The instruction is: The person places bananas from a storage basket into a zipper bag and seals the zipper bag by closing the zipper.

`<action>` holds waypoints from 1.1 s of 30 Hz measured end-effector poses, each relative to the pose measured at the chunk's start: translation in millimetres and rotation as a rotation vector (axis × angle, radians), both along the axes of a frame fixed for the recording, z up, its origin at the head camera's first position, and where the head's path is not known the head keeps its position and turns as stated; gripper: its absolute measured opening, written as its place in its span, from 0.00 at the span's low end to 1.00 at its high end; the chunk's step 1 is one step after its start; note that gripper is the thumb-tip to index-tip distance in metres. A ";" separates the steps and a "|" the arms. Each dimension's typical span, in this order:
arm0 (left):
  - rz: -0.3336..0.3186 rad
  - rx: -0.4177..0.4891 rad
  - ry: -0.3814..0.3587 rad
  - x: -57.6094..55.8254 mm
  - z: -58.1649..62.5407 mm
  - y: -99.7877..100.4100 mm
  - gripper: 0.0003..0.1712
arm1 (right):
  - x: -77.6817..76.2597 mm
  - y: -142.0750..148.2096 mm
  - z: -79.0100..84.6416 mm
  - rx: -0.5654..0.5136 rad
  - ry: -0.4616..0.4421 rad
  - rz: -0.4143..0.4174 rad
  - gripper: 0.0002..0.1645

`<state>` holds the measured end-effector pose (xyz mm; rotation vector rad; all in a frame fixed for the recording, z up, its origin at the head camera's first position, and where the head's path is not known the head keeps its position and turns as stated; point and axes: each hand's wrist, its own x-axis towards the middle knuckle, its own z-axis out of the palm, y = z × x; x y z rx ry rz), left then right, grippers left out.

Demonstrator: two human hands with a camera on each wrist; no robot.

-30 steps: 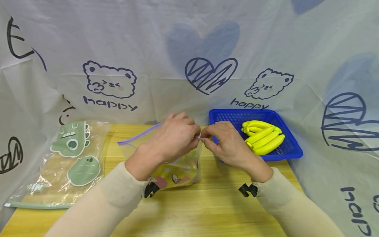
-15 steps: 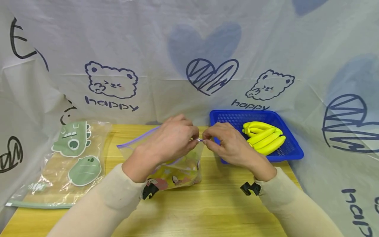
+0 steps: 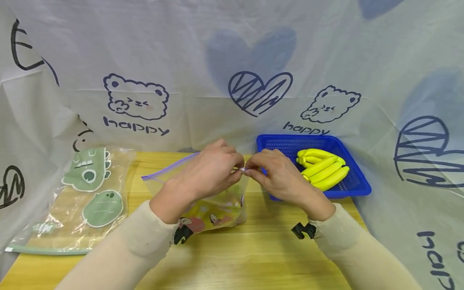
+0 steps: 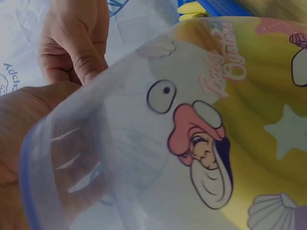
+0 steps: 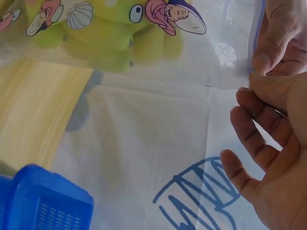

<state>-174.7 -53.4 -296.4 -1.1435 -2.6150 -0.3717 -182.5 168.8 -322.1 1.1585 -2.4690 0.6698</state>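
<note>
Left hand (image 3: 212, 169) and right hand (image 3: 277, 173) each pinch the printed zip bag (image 3: 219, 219) by its mouth, grip closed. Right of the bag, a blue basket (image 3: 348, 193) holds bananas (image 3: 326, 173).

Transparent, purple-edged zip bag (image 3: 219, 213) with cartoon print rests on the desk (image 3: 261, 253), mouth uppermost. Mouth corner pinched between left hand (image 3: 206, 169) and right hand (image 3: 279, 174). Yellow-green contents (image 5: 108, 40) visible through wall.

A pale cloth (image 3: 203, 52) with blue hearts (image 3: 250, 100) and bear outlines (image 3: 123, 105) hangs across the top and down both sides; a yellowish wooden table (image 3: 261, 253) spans the lower centre, faintly shiny.
</note>
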 end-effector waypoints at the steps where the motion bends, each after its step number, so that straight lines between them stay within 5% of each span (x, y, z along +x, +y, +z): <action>1: 0.000 -0.001 0.001 0.3 0.0 0.4 0.06 | 0.4 0.0 0.1 0.000 -0.005 -0.007 0.03; 17: 0.053 -0.020 -0.074 0.1 -4.8 -12.7 0.05 | 0.0 9.9 -0.9 0.039 -0.155 -0.114 0.03; 26: 0.079 -0.014 -0.054 3.5 -10.0 -9.1 0.07 | -1.0 1.4 -7.0 0.026 -0.051 -0.034 0.05; 33: 0.077 -0.007 -0.005 2.8 -15.5 -7.2 0.06 | -1.1 2.3 -9.5 0.016 -0.059 -0.041 0.05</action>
